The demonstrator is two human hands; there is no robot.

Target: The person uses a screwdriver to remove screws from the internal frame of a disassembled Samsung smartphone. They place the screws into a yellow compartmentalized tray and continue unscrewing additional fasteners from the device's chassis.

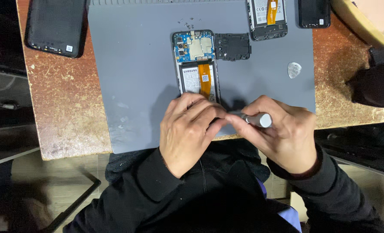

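An opened phone (197,64) lies face down on a grey work mat (131,77), its blue circuit board, battery and orange flex cable exposed. My left hand (187,129) rests over the phone's lower end, fingers curled on it. My right hand (278,133) grips a slim silver screwdriver (254,118), whose tip points left toward the phone's bottom and is hidden behind my left fingers. A black inner cover plate (232,46) lies just right of the phone's top.
A white triangular pick (293,69) lies on the mat at right. Several tiny screws (186,22) sit above the phone. Another opened phone (267,18), a black back cover (314,13) and a larger black cover (56,26) lie along the far edge.
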